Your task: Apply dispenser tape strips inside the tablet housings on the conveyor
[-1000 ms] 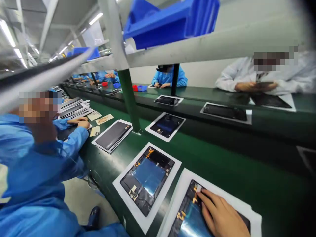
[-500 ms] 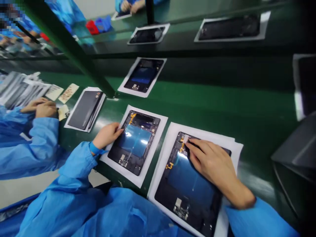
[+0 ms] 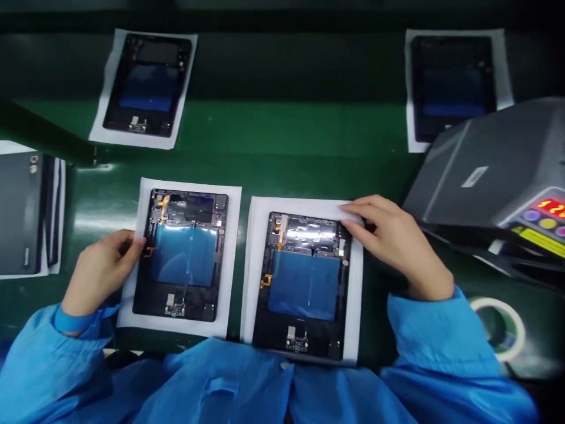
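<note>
Two opened tablets lie side by side on white sheets in front of me, each showing a blue battery and dark frame. My left hand (image 3: 99, 274) rests on the left edge of the left tablet (image 3: 183, 253), fingers curled against its white sheet (image 3: 232, 247). My right hand (image 3: 391, 238) touches the top right corner of the right tablet (image 3: 304, 282), fingertips pinched on the edge of its sheet (image 3: 355, 306). Both sleeves are blue.
The bench is a green belt (image 3: 282, 141). Two more opened tablets on sheets lie further back, one at left (image 3: 148, 82) and one at right (image 3: 452, 76). A grey machine (image 3: 494, 176) with lit buttons stands at right, a tape roll (image 3: 501, 327) below it, grey covers (image 3: 22, 212) at left.
My view swung down from the row of co-workers onto the two tablets. My left hand came to the left tablet; my right hand slid from the right tablet's top left to its top right corner.
</note>
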Motion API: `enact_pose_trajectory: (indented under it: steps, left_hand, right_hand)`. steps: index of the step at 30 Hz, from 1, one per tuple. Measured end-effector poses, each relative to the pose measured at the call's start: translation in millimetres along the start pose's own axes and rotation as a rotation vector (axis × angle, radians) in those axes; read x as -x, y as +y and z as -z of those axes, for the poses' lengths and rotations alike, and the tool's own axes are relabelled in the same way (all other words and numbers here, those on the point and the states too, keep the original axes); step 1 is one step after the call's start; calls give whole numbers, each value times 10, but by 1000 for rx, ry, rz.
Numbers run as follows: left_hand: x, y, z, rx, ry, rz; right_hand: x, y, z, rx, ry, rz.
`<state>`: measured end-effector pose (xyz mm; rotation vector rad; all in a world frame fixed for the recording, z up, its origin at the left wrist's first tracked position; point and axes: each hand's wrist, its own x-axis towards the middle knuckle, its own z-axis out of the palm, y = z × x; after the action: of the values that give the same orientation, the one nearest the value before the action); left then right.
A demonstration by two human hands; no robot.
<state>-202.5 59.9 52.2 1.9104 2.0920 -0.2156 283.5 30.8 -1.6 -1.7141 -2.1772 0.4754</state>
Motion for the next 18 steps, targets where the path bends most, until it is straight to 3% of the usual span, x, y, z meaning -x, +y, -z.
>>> enact_pose_trajectory:
  steps: [4,7,11,18]
  left_hand:
    - [26,-21,-3,21,76,-5]
    - [25,-41,19,271,103,89]
    - [13,-74,21,639,37,239]
    - [14,-94,14,880,-58,176]
  right_hand:
    - [-4,-20,16,-49,-9,-76]
    - [-43,-73,-35,-89,11,-55]
    - [-110,-126,-115,-140,64,0]
    - [-76,-94,-230,-74,129,59]
